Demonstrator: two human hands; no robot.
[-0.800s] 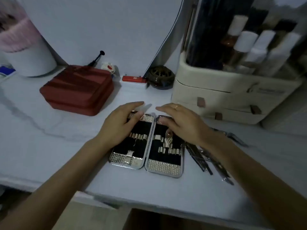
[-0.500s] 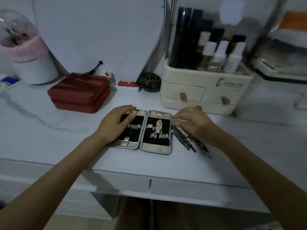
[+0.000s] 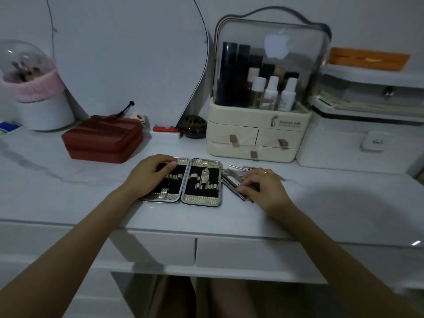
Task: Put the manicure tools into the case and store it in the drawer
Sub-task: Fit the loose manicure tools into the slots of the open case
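The manicure case [image 3: 182, 182] lies spread open flat on the white bench [image 3: 68, 198], near its front edge, its two black-lined halves side by side with silver textured borders and metal holder loops inside. The left hand [image 3: 149, 175] rests on the left half of the case, its fingers loosely bent and laid over the lining, pressing down rather than pinching anything. Just to the right of the case, a loose cluster of metal manicure tools [image 3: 234, 180] lies on the bench, some of them crossing one another. The right hand [image 3: 263, 189] sits over the near end of that cluster, a ring on one finger, with its grip curled down onto the tools; the fingertips touch the metal and appear to pinch one of the pieces, though which one cannot be told. Behind the case stands a cream cosmetics organiser [image 3: 259, 134] with small drawers and a clear domed lid over bottles. To the left, further back, a dark red box [image 3: 103, 140] sits on the bench, and beyond it a white container with a pink trim [image 3: 39, 99]. Under the front edge of the bench two white drawer fronts [image 3: 206, 251] sit closed, side by side.
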